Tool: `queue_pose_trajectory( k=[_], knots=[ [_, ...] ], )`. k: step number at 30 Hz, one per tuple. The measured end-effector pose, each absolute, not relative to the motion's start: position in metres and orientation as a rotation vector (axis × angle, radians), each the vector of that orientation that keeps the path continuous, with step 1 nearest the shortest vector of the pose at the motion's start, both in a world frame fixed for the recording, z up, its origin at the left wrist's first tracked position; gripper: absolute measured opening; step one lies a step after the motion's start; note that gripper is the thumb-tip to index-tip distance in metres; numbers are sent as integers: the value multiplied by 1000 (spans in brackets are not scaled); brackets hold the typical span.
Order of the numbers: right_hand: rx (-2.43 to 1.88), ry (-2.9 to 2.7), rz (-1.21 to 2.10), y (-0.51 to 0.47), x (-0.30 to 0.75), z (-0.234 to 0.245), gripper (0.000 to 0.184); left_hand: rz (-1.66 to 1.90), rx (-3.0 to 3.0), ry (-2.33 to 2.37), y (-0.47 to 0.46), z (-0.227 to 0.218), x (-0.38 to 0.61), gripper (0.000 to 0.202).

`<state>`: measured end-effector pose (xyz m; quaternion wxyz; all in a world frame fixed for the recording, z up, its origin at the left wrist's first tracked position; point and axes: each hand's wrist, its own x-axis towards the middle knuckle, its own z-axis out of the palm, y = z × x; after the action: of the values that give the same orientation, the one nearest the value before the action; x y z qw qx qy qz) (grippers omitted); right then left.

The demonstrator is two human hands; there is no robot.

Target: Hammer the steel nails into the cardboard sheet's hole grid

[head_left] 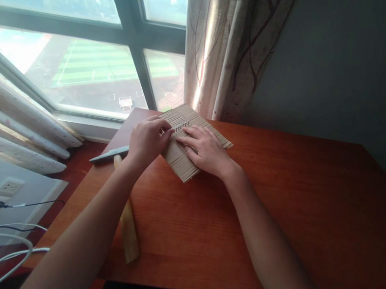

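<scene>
A corrugated cardboard piece [185, 165] lies tilted on the desk, a grid of small marks or holes on its far-left part. Along that grid stands a row of several thin dark pins or nails [182, 126]. My left hand [147, 140] is at the cardboard's left edge, thumb and forefinger pinched together by the row's near end; whatever they pinch is too small to make out. Flat on the cardboard rests my right hand [207, 151], fingers spread, the forefinger reaching close to the pins.
Left of the cardboard lies a tool with a wooden handle [129, 238] and a grey metal head [109, 154], partly hidden by my left forearm. The reddish-brown desk [279, 204] stands against a window and curtain [214, 43]. Cables [18, 243] and a wall socket [9, 188] are at lower left.
</scene>
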<state>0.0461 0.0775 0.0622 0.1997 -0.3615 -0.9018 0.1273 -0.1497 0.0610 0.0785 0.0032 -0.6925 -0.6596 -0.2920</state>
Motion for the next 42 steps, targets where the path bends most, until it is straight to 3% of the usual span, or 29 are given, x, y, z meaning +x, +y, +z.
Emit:
queue_pose_trajectory(
  k=[6,9,12,17,21,28,36,42],
  knots=[
    [-1008,-2511,363,76,46,62,39,-1346,-1976,-1962,56,104,-156,16],
    [-1018,-2515,358,76,46,63,39,-1382,-1929,-2005,37,112,-167,19],
    [-1027,-2514,364,76,46,64,39,-1143,-2015,-2125,9,100,-179,19],
    [-1008,-2505,368,77,46,62,39,-332,-2329,-2200,-28,57,-188,16],
    [-1016,-2502,363,77,46,61,39,-117,-2371,-2224,-40,41,-192,18],
    [-1021,-2514,388,77,46,63,40,-329,-2373,-2175,-39,45,-195,24],
    [-1027,-2533,379,78,46,63,40,-1081,-2197,-1973,23,80,-171,19],
    [-1019,-2538,370,78,45,62,41,-915,-2298,-1991,67,76,-151,13]
  ],
)
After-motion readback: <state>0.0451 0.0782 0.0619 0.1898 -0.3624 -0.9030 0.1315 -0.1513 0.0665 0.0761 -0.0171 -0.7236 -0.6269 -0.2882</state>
